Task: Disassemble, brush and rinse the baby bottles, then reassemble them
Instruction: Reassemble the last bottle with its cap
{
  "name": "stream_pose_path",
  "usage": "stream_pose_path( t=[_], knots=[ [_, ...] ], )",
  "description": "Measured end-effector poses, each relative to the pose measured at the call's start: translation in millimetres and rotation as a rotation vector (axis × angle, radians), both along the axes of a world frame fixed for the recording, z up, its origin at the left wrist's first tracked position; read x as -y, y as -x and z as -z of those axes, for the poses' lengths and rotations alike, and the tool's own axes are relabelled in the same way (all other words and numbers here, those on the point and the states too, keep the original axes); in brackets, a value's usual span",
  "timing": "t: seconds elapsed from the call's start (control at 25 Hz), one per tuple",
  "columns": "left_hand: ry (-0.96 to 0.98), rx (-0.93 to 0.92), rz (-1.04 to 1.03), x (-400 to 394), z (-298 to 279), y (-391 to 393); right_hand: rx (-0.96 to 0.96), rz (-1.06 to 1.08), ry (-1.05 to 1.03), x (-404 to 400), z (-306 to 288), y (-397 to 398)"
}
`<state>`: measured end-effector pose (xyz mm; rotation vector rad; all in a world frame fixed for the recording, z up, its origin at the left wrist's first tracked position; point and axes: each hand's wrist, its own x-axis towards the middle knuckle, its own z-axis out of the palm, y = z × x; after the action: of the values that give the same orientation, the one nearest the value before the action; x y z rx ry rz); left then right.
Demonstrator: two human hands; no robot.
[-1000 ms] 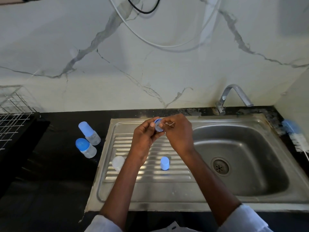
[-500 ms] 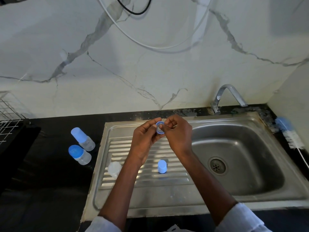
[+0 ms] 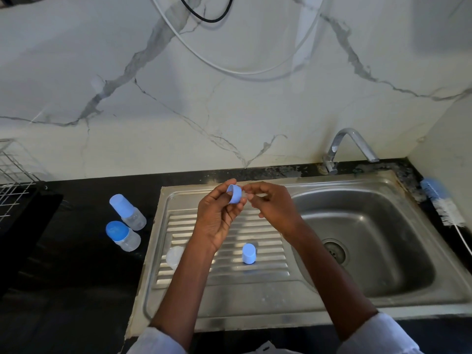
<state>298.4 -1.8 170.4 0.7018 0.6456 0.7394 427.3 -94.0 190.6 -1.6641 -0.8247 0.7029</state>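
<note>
My left hand holds a blue screw ring between thumb and fingers above the drainboard. My right hand pinches a small clear teat at the ring's edge. A blue cap stands on the ribbed drainboard. A clear bottle body lies on the drainboard's left side, partly behind my left forearm. Two assembled baby bottles with blue caps, one and another, lie on the black counter to the left.
The steel sink basin with drain lies to the right, the tap behind it. A bottle brush lies on the counter at the far right. A wire rack stands at the far left.
The ring has turned in my left hand so its side faces me, and my right fingers have drawn the clear teat slightly out to the right.
</note>
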Motion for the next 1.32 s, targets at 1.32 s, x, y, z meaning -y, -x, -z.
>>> stream_pose_path(
  t=[1.32],
  knots=[
    [-0.137, -0.097, 0.094, -1.5, 9.9, -0.7, 0.103, 0.119, -0.113, -2.3, -1.1, 14.7]
  ],
)
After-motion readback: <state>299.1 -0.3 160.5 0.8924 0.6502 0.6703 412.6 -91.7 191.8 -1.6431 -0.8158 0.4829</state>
